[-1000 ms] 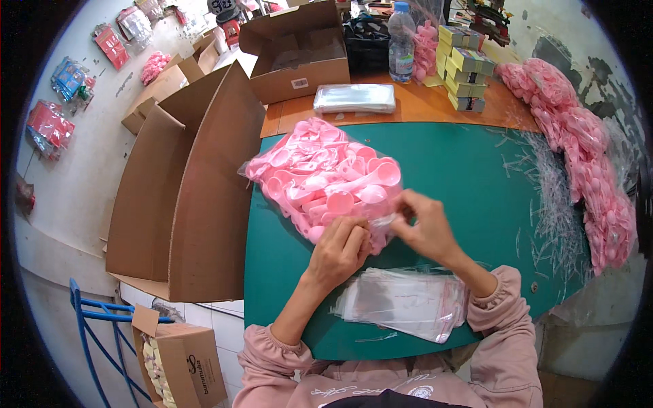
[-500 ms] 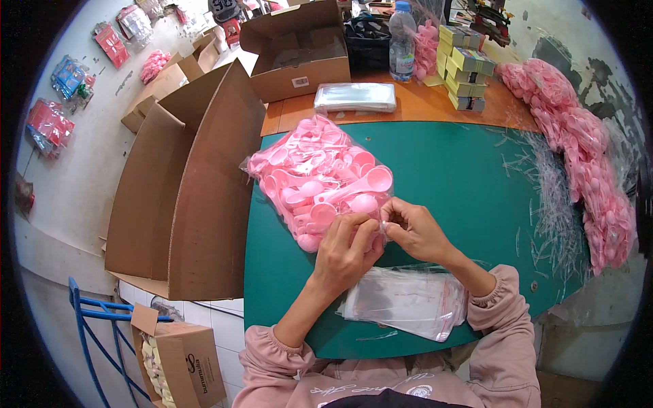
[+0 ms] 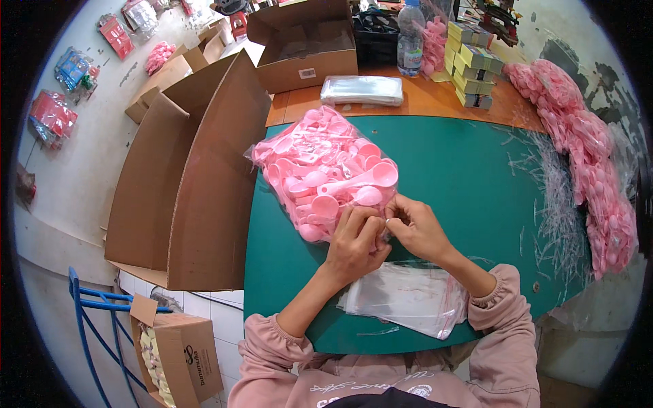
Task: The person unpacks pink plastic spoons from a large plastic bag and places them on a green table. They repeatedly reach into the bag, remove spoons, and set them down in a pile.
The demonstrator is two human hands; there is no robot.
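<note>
A clear plastic bag (image 3: 320, 170) full of pink plastic measuring spoons lies on the green table mat. Its near right corner is pinched by both of my hands, which almost touch each other. My left hand (image 3: 354, 243) has curled fingers closed on the bag's edge. Thumb and forefinger of my right hand (image 3: 416, 228) pinch the same edge just to the right; the exact bit of film between the fingers is too small to make out. Below my hands, close to my body, lies a stack of flat clear plastic sleeves (image 3: 405, 302).
Left of the table stands a tall open cardboard box (image 3: 211, 177). At the back are a pack of clear film (image 3: 362, 90), a water bottle (image 3: 410, 41) and stacked yellow bundles (image 3: 471, 64). Thin plastic strips (image 3: 558, 204) and bagged pink spoons (image 3: 578, 143) line the right side.
The view has shifted slightly. Both hands stay at the bag's near right corner, with only small finger movements.
</note>
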